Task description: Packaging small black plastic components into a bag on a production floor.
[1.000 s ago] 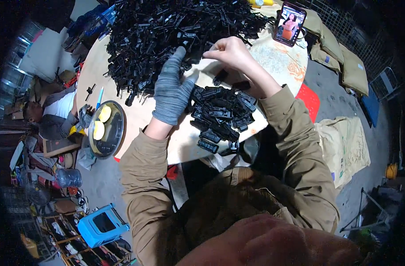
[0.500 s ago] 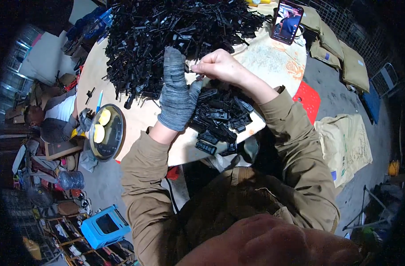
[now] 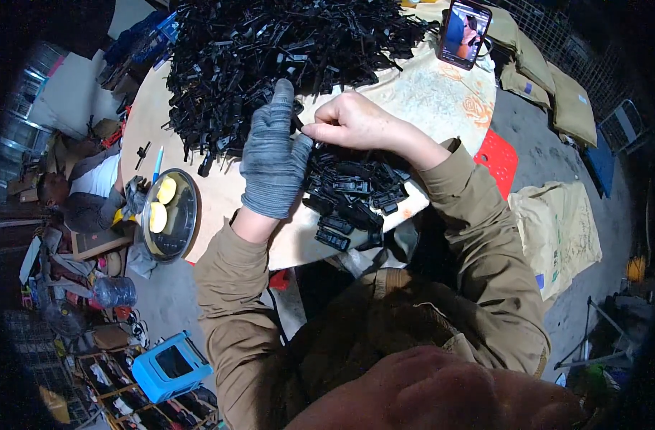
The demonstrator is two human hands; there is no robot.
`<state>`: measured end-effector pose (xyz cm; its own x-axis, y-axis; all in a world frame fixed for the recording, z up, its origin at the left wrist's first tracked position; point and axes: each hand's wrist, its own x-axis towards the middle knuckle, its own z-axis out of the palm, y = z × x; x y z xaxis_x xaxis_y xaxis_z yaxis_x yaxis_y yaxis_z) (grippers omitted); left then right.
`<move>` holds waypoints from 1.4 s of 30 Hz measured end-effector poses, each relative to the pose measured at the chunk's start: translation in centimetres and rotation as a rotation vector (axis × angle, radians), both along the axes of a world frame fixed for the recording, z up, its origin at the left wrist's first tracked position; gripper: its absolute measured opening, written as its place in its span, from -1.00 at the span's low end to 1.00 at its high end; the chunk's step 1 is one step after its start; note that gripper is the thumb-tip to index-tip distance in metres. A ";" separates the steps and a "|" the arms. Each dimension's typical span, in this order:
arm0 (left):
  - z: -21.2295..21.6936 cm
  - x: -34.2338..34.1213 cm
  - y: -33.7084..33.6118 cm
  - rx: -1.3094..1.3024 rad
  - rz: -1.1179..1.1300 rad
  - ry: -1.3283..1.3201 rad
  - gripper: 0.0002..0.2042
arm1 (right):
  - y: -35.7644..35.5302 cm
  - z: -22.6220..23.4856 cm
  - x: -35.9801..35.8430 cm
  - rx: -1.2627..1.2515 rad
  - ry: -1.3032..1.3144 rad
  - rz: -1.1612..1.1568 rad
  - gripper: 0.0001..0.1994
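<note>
Head view: small black part hard to make out, pinched between gloved left hand and bare right hand, just beside black heap; phone beyond.

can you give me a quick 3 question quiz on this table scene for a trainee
1. True or false: the left hand wears a grey glove and the right hand is bare.
2. Where does the phone stand? A) on the floor B) at the far right edge of the table C) in the metal dish
3. Fill in: the yellow round pieces lie in the metal ____.

Key: 1 true; 2 B; 3 dish. Both hands meet over small black plastic parts, with the big heap beyond them.
</note>
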<state>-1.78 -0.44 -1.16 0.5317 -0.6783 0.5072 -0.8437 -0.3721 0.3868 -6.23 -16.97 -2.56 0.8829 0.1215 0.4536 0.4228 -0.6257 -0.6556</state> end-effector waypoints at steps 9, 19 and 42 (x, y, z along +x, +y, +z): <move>-0.8 0.7 -0.2 -0.136 -0.123 -0.110 -0.38 | -0.1 0.5 -0.3 0.032 0.061 0.028 -0.60; 0.1 1.4 -0.4 -0.396 -0.449 0.742 -0.33 | -0.2 0.5 -0.2 0.586 0.172 0.214 -0.83; -1.4 1.5 -0.4 -0.579 -0.332 0.764 -0.59 | 0.2 0.0 0.2 0.485 0.145 0.149 -0.84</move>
